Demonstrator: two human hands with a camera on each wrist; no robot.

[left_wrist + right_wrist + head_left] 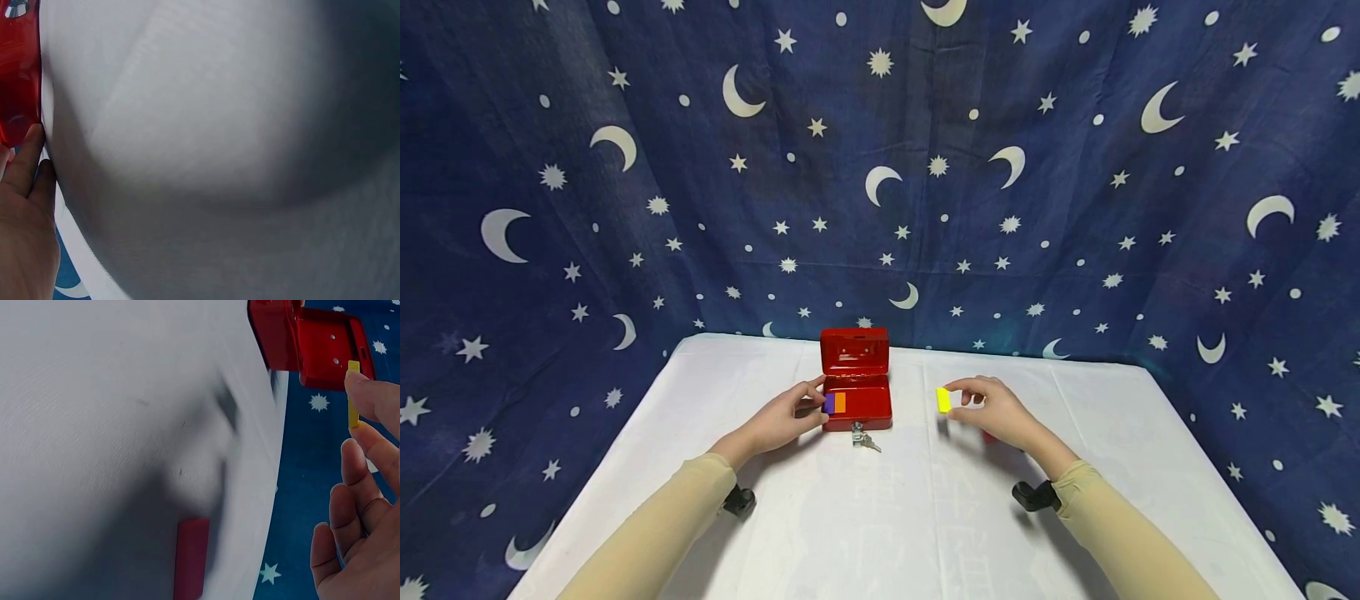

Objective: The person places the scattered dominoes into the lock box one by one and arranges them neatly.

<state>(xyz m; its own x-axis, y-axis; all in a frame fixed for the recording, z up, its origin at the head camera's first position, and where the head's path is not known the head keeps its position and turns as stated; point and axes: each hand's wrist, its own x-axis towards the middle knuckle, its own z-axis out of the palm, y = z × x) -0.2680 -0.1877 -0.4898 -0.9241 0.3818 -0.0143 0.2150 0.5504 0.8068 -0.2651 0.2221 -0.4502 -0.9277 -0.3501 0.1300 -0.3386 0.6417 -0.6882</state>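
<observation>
Yellow block [943, 401] in right grip [1004, 417]

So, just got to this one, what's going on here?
A person's right hand pinches a yellow block above the white table, to the right of an open red box. The left hand touches the box's left side. Purple and orange blocks sit side by side inside. A red block lies on the table near the right hand.

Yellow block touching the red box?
Apart. The head view shows white tablecloth between the yellow block, held in the right hand, and the red box.
</observation>
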